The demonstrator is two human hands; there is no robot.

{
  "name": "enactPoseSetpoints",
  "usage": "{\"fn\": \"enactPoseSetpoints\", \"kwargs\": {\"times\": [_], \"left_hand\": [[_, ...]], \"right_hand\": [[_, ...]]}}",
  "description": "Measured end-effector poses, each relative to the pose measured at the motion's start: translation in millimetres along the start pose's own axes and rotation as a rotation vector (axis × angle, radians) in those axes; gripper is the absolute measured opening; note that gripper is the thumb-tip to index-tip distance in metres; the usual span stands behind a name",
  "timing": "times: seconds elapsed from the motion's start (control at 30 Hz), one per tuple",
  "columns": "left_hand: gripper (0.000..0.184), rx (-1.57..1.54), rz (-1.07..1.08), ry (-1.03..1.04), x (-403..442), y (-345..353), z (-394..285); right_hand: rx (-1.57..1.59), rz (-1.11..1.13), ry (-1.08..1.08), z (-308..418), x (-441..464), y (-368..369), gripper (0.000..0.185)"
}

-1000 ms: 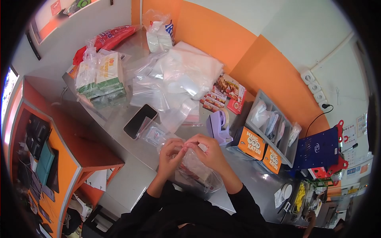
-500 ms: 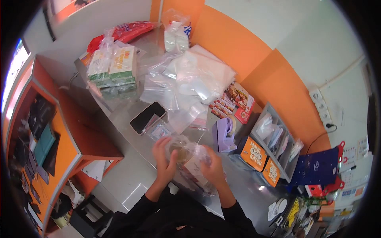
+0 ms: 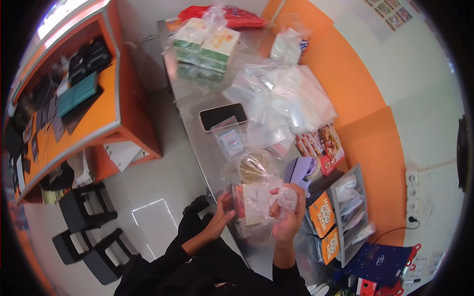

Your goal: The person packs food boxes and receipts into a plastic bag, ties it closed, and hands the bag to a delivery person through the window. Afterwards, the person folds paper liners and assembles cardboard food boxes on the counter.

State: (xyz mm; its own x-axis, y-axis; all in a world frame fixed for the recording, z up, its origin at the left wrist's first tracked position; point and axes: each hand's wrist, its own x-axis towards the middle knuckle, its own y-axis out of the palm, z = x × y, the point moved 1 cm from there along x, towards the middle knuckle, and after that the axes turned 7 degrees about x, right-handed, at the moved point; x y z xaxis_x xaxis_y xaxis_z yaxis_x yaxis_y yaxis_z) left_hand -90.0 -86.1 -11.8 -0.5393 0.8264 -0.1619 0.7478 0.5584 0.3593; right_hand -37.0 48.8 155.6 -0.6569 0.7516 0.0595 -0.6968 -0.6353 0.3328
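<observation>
One bag (image 3: 255, 201), lower centre, looked soft, slippery; best held by its top (image 3: 287, 198). Right hand (image 3: 288, 217) pinched there; left hand (image 3: 220, 219) spread.

Clear bag (image 3: 260, 209) with blurred print (image 3: 254, 190) inside, wall pictures (image 3: 387, 14) too small to tell

Person w/ L hand (image 3: 220, 220) & R hand (image 3: 287, 214) bare; blk top (image 3: 217, 271), long slvs (image 3: 287, 280); dk trousers (image 3: 188, 228), dk shoe (image 3: 198, 203).
</observation>
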Motion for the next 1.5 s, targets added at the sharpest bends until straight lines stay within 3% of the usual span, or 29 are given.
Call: {"fn": "enactPoseSetpoints", "kwargs": {"times": [0.13,0.23,0.5,0.67,0.77,1.07,1.5], "left_hand": [[0.08,-0.334,-0.021,-0.273,-33,5,-28],[0.082,-0.122,-0.042,-0.105,-56,-4,-48],[0.088,-0.216,-0.197,0.086,-116,-51,-86],[0.09,-0.242,-0.3,0.151,-151,-121,-114],[0.092,-0.233,-0.357,0.192,-175,-182,-143],[0.094,-0.244,-0.509,0.308,-247,-341,-228],[0.088,-0.183,-0.741,0.367,-268,-477,-277]], "right_hand": [[0.095,0.12,-0.092,22,-18,27,0.031],[0.141,0.242,-0.09,33,-31,52,0.031],[0.295,0.439,-0.016,36,-61,144,0.037],[0.402,0.544,0.042,14,-77,232,0.037],[0.359,0.479,0.087,0,-91,294,0.036],[0.342,0.533,0.01,-48,-118,476,0.032],[0.443,0.69,0.176,-101,-98,648,0.033]]}}
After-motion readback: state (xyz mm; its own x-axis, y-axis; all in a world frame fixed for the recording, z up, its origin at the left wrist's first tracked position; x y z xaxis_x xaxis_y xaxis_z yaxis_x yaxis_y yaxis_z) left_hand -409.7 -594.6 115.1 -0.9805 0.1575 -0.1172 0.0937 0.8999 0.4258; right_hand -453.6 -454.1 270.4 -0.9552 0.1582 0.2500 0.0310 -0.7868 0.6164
